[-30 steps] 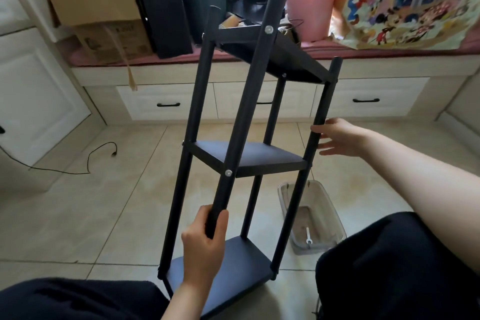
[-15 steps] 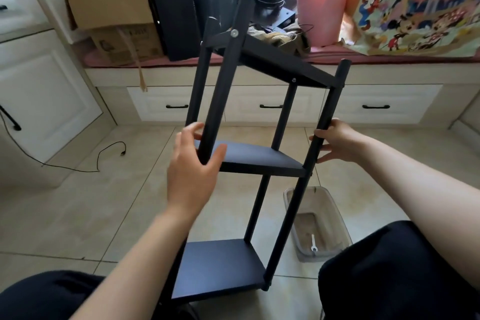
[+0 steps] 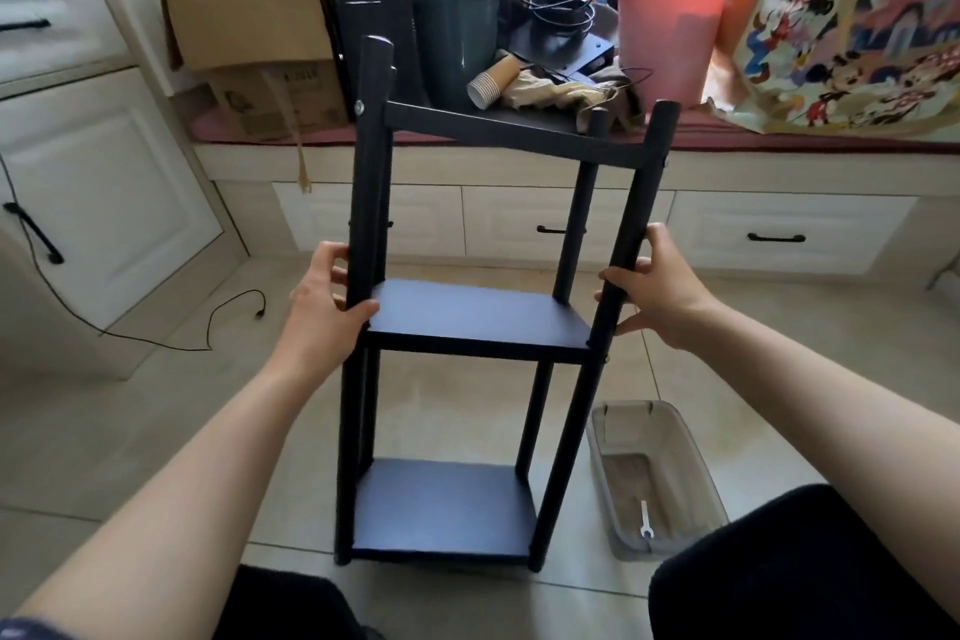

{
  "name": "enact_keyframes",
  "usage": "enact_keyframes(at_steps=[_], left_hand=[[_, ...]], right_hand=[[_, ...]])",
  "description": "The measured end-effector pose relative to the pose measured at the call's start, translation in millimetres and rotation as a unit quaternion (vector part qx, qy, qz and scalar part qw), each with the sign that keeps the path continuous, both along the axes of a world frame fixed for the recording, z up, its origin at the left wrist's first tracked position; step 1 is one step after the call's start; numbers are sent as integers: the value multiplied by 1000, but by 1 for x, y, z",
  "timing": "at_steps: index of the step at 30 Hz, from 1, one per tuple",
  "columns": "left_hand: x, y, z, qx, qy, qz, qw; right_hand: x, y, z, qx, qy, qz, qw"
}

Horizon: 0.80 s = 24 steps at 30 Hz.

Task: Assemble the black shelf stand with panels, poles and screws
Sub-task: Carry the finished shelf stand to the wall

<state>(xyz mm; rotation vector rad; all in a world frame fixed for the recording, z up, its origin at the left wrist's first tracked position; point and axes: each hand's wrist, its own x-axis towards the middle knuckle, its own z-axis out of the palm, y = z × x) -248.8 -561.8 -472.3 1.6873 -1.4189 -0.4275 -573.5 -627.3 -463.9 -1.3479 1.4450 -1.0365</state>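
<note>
While upright on tile, black shelf stand (image 3: 470,322) shows three panels | left hand (image 3: 324,304), right hand (image 3: 660,294) each grip a front pole

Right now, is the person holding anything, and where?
The shelf stand, by its two front poles at the middle shelf: left hand on the left pole, right hand on the right.

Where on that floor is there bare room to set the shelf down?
Bare tile lies left of the black three-tier shelf stand, between it and the black cable. To its right sits the clear plastic bin. The cushioned bench behind is crowded.
</note>
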Motion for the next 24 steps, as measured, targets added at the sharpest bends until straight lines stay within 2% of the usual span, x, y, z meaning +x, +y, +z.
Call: enact_keyframes(at_steps=[6, 10, 24], left_hand=[[-3, -4, -23, 17, -46, 19, 999], [-4, -7, -32, 6, -44, 26, 999], [1, -2, -44, 27, -13, 31, 999]], right_hand=[[7, -4, 0, -61, 43, -23, 997], [9, -2, -1, -84, 49, -28, 995], [2, 4, -2, -30, 2, 29, 999]])
